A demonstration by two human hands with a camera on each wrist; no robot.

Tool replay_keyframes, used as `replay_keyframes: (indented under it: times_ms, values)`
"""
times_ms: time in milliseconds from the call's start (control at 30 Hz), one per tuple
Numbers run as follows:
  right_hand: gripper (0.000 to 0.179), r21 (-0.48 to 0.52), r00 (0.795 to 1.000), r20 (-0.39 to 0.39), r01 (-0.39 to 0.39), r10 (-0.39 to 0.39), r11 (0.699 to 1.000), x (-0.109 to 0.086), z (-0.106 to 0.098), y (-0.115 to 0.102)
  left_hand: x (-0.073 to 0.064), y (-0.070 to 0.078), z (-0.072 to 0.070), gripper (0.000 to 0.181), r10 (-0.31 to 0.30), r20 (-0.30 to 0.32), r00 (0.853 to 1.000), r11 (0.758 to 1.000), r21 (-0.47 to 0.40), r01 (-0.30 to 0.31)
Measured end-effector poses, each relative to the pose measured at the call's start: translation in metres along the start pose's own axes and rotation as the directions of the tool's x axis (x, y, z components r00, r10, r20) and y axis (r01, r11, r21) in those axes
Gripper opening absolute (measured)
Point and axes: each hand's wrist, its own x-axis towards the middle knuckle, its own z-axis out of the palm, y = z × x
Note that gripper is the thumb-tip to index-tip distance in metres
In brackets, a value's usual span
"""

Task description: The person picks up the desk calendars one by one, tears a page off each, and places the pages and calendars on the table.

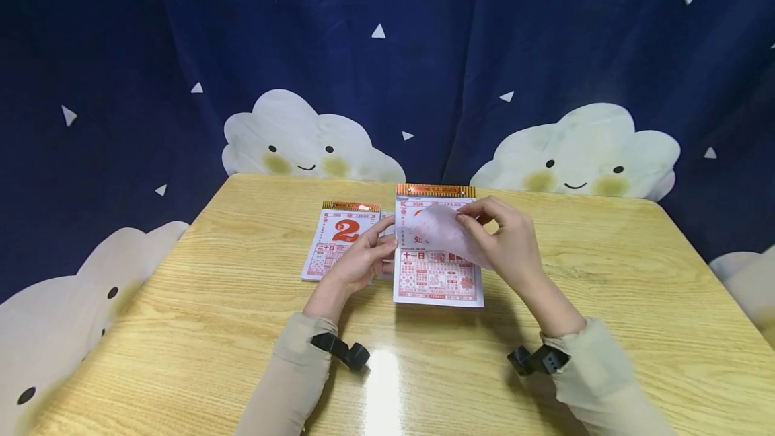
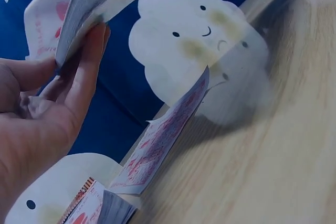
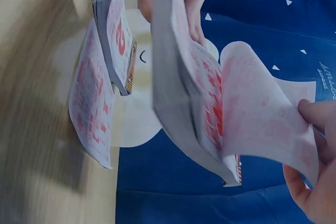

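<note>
A thick tear-off calendar [image 1: 437, 281] with an orange and gold top strip is held up above the table. My left hand [image 1: 362, 258] grips its left edge, thumb in front and fingers behind, as the left wrist view shows. My right hand [image 1: 511, 241] pinches the corner of its thin top page [image 1: 447, 229] between thumb and fingers. That page curls up and away from the pad, baring the red print of the sheet below. In the right wrist view the page [image 3: 262, 108] bows out from the block.
A second tear-off calendar [image 1: 339, 241] with a red 2 lies on the wooden table [image 1: 200, 328], left of the held one. A printed loose sheet [image 3: 92, 98] lies beside it, partly hidden in the head view. Behind the table hangs a dark blue curtain [image 1: 436, 73] with clouds.
</note>
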Motion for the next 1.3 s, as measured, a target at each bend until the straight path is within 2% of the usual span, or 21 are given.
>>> replay_keyframes:
  times_ms: [267,433,667,800,1000,1133,1300]
  values:
    - [0.007,-0.037,1.000,0.000,0.014,-0.014,0.999,0.010,-0.006,0.003,0.002,0.002,0.005,0.050,0.003,-0.106,0.994,0.999,0.051,0.003]
    - [0.006,-0.053,1.000,0.001,0.025,-0.025,0.998,0.016,-0.007,0.006,0.004,0.002,0.007,0.049,-0.001,-0.157,0.988,0.990,0.140,0.023]
    - [0.007,-0.083,0.998,0.030,0.051,-0.049,0.995,0.024,-0.008,0.011,0.004,0.001,0.007,0.050,-0.008,-0.141,0.990,0.971,0.236,0.042]
    - [0.007,-0.085,0.997,0.074,0.033,-0.026,0.996,0.031,-0.009,0.015,0.004,0.001,0.007,0.051,-0.009,-0.125,0.992,0.970,0.240,0.040]
    - [0.009,-0.056,0.986,0.152,-0.064,0.071,0.996,0.039,-0.010,0.026,0.004,0.000,0.008,0.053,-0.025,-0.122,0.992,0.969,0.239,0.054]
    - [0.011,-0.061,0.982,0.163,-0.083,0.092,0.995,0.045,-0.011,0.033,0.004,-0.001,0.008,0.054,-0.032,-0.125,0.992,0.970,0.237,0.061]
    - [0.010,-0.070,0.987,0.140,-0.075,0.085,0.995,0.052,-0.013,0.037,0.005,-0.001,0.008,0.052,-0.032,-0.153,0.988,0.970,0.234,0.068]
